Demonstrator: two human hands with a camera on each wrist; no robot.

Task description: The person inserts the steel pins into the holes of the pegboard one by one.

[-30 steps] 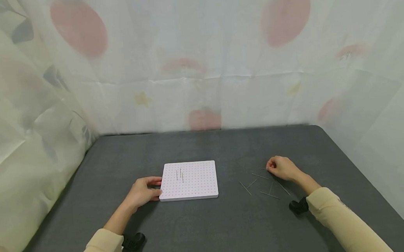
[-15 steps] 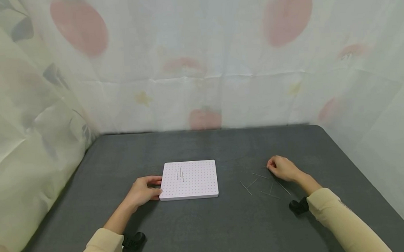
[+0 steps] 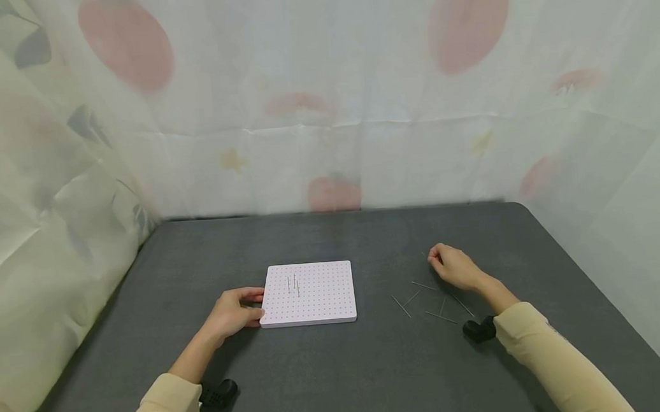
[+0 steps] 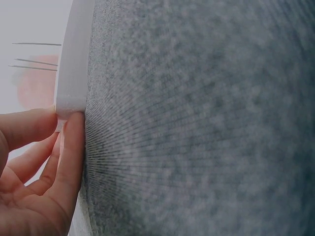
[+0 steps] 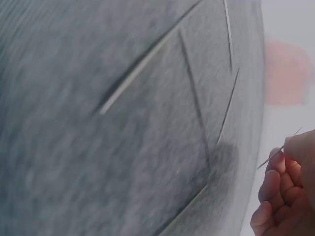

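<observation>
A white pegboard point(image 3: 327, 295) with rows of small holes lies flat on the grey table. Several thin metal pins point(image 3: 289, 285) stand upright in its upper left part. My left hand point(image 3: 231, 312) holds the board's left edge; in the left wrist view its thumb and a finger pinch the board's corner point(image 4: 72, 101). Above the table on the right, my right hand point(image 3: 453, 266) has its fingers curled. The right wrist view shows a thin metal pin point(image 5: 267, 161) pinched between its thumb and finger, both ends sticking out.
Several loose metal pins point(image 3: 441, 317) lie scattered between the board and my right forearm. Dark grey table surface point(image 3: 342, 377) stretches to the front. A white curtain point(image 3: 396, 163) with strawberry prints hangs along the back edge and sides.
My right hand has lifted off the table and moved slightly back and left, holding the pin. My left hand and the pegboard have stayed in place.
</observation>
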